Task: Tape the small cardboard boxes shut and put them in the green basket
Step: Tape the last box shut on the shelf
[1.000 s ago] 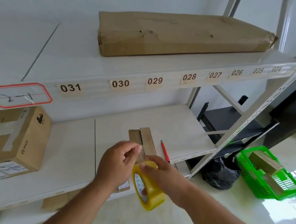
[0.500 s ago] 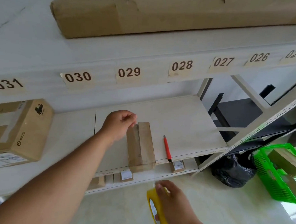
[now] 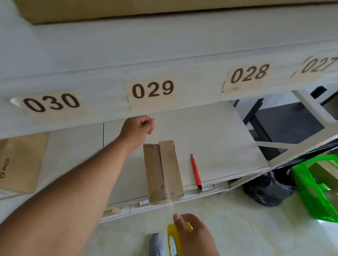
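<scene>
A small long cardboard box (image 3: 163, 171) lies on the white shelf (image 3: 217, 137), its near end at the shelf's front edge. My left hand (image 3: 139, 126) hovers just beyond the box's far end, fingers curled and pinched as if on the end of the clear tape. A thin strip of tape (image 3: 170, 201) stretches from the box's near end down to the yellow tape roll (image 3: 172, 243), which my right hand (image 3: 195, 238) grips below the shelf. The green basket (image 3: 306, 182) stands on the floor at right with cardboard boxes in it.
A red utility knife (image 3: 195, 171) lies on the shelf right of the box. A bigger brown carton (image 3: 15, 164) sits at the shelf's left. A black bag (image 3: 267, 190) lies beside the basket. A long carton (image 3: 168, 5) fills the upper shelf. My shoe (image 3: 156, 248) shows below.
My left hand has moved farther back past the box's far end, drawing the tape out along the box. My right hand stays low with the roll. The camera moved closer and down.
</scene>
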Available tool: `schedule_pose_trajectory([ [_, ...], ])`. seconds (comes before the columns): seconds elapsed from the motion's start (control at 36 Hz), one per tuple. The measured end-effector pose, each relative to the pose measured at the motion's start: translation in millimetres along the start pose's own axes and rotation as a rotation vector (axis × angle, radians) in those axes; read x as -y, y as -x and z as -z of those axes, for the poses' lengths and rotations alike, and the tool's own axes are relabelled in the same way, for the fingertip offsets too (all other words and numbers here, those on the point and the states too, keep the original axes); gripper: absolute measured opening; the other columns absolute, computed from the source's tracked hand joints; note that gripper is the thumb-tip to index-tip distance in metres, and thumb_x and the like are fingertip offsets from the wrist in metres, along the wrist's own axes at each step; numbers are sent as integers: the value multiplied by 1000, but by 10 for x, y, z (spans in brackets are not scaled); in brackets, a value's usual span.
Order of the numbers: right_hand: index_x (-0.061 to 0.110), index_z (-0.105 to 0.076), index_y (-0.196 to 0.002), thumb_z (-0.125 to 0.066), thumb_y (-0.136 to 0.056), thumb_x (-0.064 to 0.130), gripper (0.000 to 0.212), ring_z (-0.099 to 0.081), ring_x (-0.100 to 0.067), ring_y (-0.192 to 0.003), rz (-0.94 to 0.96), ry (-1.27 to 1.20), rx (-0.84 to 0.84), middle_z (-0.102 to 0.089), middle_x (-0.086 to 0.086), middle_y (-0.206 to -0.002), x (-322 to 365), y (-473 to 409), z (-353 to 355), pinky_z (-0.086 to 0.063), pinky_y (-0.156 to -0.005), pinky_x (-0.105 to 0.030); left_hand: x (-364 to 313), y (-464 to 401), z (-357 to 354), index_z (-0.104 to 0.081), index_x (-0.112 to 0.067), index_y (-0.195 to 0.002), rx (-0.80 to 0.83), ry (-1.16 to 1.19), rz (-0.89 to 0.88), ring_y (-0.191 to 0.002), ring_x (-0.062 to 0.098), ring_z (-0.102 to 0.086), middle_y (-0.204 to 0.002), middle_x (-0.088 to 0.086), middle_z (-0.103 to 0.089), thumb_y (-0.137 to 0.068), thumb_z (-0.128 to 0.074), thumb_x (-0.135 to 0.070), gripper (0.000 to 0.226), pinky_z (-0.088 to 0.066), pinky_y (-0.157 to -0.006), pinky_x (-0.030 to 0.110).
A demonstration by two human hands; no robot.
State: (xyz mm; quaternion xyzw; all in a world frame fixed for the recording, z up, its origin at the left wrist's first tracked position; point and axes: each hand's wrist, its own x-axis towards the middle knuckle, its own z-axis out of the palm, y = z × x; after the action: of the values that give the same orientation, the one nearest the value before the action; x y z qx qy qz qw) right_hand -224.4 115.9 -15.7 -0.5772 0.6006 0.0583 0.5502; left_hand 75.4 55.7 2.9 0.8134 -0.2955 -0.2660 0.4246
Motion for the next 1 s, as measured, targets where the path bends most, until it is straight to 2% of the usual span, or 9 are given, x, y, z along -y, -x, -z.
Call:
schedule_pose_trajectory([
  [0.11,38,-64,-95,-53,-91,67,31,-73,-19,-81,13,-20,-37,-68,9,-84,15,-138,-103,-62,-80,-41,118,-184,-47,-72,-22,-87,36,5,54,-90,16,-73,-87,-4,-75,-99,-60,-34,20,-53,-97,41],
  [0.22,48,-60,-87,-42,-88,77,34,-68,-12,-87,3,-11,-83,-65,16,-77,-25,-209,-222,-56,-92,-43,191,-276,-92,-73,-18,-92,48,13,87,-91,16,-73,-89,-3,-75,-99,-60,-35,22,-52,-99,43],
  [0.28,48,-57,-85,-35,-95,73,35,-63,-11,-89,26,24,-85,-61,17,-77,6,-190,-244,-49,-98,-39,205,-283,-103,-72,-17,-95,44,23,100,-91,16,-72,-90,-3,-74,-100,-59,-33,22,-52,-97,39],
  [0.39,43,-51,-100,-30,-105,58,26,-52,-12,-91,73,10,-51,-57,13,-89,60,-148,-220,-38,-82,-26,237,-287,-149,-71,-15,-95,46,22,103,-86,16,-72,-88,0,-73,-101,-59,-28,19,-51,-83,30],
  [0.53,45,-54,-99,-32,-102,63,29,-59,-10,-83,14,34,-26,-58,14,-84,0,-214,-280,-47,-76,-24,280,-304,-200,-71,-14,-89,47,12,95,-83,17,-72,-87,3,-74,-100,-60,-27,20,-50,-73,26],
  [0.64,56,-57,-87,-23,-84,83,43,-74,-20,-79,-43,43,-26,-67,9,-84,-110,-305,-380,-56,-91,-42,319,-328,-211,-71,-18,-84,51,14,103,-87,23,-73,-86,4,-75,-99,-61,-29,21,-53,-79,31],
  [0.72,59,-56,-92,-18,-76,89,51,-74,-19,-77,-42,61,-42,-68,9,-83,-127,-338,-405,-55,-93,-43,332,-335,-210,-70,-18,-85,58,21,106,-90,26,-73,-88,7,-75,-99,-61,-29,21,-55,-85,35],
  [0.89,48,-61,-100,-32,-93,75,40,-72,-19,-85,-34,33,-39,-67,10,-87,-106,-333,-439,-60,-84,-39,341,-323,-205,-71,-12,-90,46,9,106,-88,21,-73,-88,4,-74,-101,-59,-27,21,-53,-82,29],
  [1.0,45,-60,-112,-31,-99,69,40,-68,-16,-96,-11,81,-49,-67,11,-94,-84,-314,-420,-54,-90,-30,364,-308,-197,-71,-9,-93,46,1,107,-90,24,-73,-90,6,-74,-101,-59,-26,22,-50,-73,23],
])
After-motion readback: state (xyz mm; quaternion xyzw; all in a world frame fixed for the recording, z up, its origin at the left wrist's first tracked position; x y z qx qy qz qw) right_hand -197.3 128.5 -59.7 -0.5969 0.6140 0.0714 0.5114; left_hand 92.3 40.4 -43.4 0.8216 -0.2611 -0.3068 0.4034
